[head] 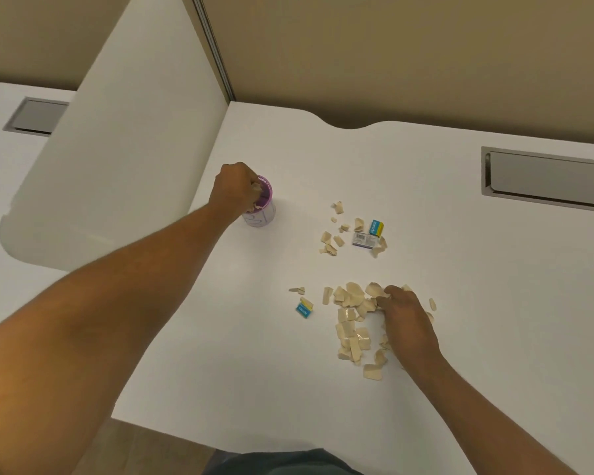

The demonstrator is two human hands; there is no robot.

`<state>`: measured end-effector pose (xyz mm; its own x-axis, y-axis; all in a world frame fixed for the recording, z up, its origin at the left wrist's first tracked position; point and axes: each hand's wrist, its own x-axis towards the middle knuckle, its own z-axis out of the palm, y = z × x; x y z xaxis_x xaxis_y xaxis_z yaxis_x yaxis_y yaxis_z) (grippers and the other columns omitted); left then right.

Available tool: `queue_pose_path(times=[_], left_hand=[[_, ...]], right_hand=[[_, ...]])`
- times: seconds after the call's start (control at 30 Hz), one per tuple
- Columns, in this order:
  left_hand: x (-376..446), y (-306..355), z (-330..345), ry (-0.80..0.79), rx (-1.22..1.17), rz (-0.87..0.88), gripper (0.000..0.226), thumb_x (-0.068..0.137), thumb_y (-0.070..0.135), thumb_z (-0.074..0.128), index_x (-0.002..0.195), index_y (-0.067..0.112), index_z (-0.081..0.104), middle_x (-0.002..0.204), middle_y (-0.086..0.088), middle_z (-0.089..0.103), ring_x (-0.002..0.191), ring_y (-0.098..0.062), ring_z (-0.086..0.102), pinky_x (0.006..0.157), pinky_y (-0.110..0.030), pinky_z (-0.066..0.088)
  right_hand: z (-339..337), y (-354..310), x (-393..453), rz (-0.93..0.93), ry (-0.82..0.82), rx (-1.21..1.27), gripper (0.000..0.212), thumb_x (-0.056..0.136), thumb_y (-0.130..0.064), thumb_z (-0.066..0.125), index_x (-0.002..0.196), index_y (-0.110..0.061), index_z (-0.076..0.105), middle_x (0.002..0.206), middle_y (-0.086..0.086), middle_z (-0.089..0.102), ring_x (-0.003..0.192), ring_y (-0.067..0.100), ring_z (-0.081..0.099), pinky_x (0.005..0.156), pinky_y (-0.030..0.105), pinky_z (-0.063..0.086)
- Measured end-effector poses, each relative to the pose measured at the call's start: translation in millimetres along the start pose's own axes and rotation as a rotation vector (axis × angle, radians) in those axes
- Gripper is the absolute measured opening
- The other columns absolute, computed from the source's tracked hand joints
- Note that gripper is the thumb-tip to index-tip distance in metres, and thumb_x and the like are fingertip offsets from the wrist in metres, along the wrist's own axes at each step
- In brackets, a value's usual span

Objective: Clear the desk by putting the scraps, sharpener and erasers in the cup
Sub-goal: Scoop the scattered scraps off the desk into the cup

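**Two hands at work: one over the cup, one in the scraps**

One cup (263, 209), purple inside with a pale printed wall, stands upright on the white desk (426, 173), left of the litter. The left hand (235, 188) is curled over its near rim, fingers bunched around a few tan scraps at the cup's mouth.

Right of the cup and well apart from it lies a small scatter of tan paper scraps (330, 243). Just beside that scatter sit a blue and yellow eraser (376, 228) and a white barcoded box (366, 241), the two touching, with a curled scrap against the box's right end.

Nearer the person lies the main heap of scraps (352, 323). The right hand (407, 318) rests on its right side, fingers curled down into the pieces and gripping some of them. Left of the heap, just apart from it, a second small blue eraser (303, 308) lies with a scrap touching its far edge.

A grey recessed tray (546, 181) is set into the desk at far right, another (36, 116) at far left beyond a white divider panel (127, 132).
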<state>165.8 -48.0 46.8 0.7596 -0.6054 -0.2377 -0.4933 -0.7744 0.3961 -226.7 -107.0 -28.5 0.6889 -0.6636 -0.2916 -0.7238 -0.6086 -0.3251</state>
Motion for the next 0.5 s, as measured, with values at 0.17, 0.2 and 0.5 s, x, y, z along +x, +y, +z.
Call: queue_pose_path(times=[0.17, 0.2, 0.5], left_hand=[[10, 8, 8, -0.137, 0.180, 0.072, 0.028, 0.096, 0.008, 0.061, 0.115, 0.004, 0.081, 0.117, -0.024, 0.075, 0.109, -0.046, 0.070, 0.081, -0.038, 0.051], [11, 8, 9, -0.159, 0.208, 0.079, 0.028, 0.097, 0.008, 0.059, 0.115, 0.002, 0.079, 0.116, -0.025, 0.075, 0.109, -0.046, 0.069, 0.080, -0.037, 0.050], [11, 18, -20, -0.252, 0.235, 0.130, 0.033, 0.086, 0.015, 0.083, 0.117, 0.009, 0.077, 0.120, -0.014, 0.075, 0.111, -0.038, 0.071, 0.079, -0.036, 0.051]], right_hand=[[1, 2, 0, 0.005, -0.012, 0.027, 0.029, 0.091, 0.004, 0.053, 0.111, -0.012, 0.066, 0.117, 0.007, 0.056, 0.110, 0.028, 0.051, 0.085, 0.031, 0.044], [1, 2, 1, 0.006, -0.009, 0.019, 0.028, 0.090, 0.004, 0.054, 0.109, -0.013, 0.067, 0.116, 0.006, 0.057, 0.109, 0.027, 0.052, 0.085, 0.031, 0.046], [0, 2, 2, -0.005, -0.004, -0.039, 0.032, 0.086, 0.004, 0.059, 0.106, -0.016, 0.074, 0.116, -0.001, 0.065, 0.112, 0.021, 0.056, 0.082, 0.027, 0.049]])
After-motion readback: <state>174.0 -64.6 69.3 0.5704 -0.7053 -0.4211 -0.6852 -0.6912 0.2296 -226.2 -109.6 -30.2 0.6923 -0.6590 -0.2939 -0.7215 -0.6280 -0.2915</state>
